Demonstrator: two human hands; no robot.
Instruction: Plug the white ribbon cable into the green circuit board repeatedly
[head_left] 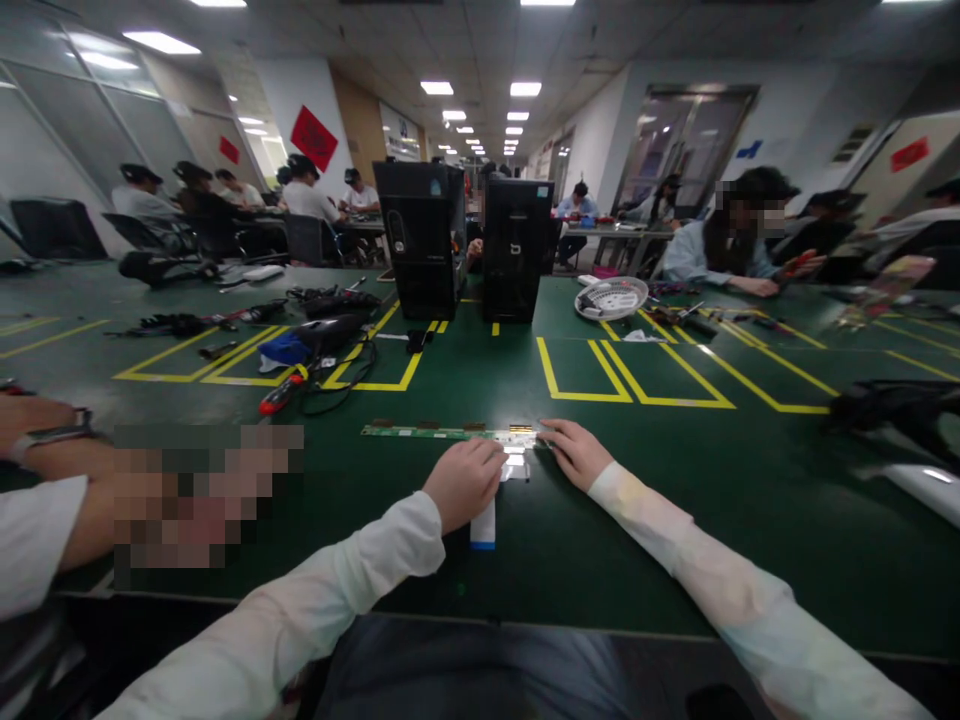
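Note:
A long, narrow green circuit board (pixel 420 432) lies on the table before me, with a shiny section toward its right end. My left hand (pixel 465 480) is closed over that section, its fingers curled together on the board; the fingertips are partly hidden. From under this hand a white flat ribbon cable (pixel 483 525) with a blue end comes toward me. My right hand (pixel 579 455) lies at the board's right end with its fingers stretched out and a gap between them. Its fingertips reach the end or just beside it.
Two black computer towers (pixel 420 240) stand at the back of the green table (pixel 637 540). A red-handled screwdriver (pixel 281 393) and dark cables are left of centre. A co-worker's arm (pixel 75 480) rests at far left. A white round basket (pixel 611 298) sits back right.

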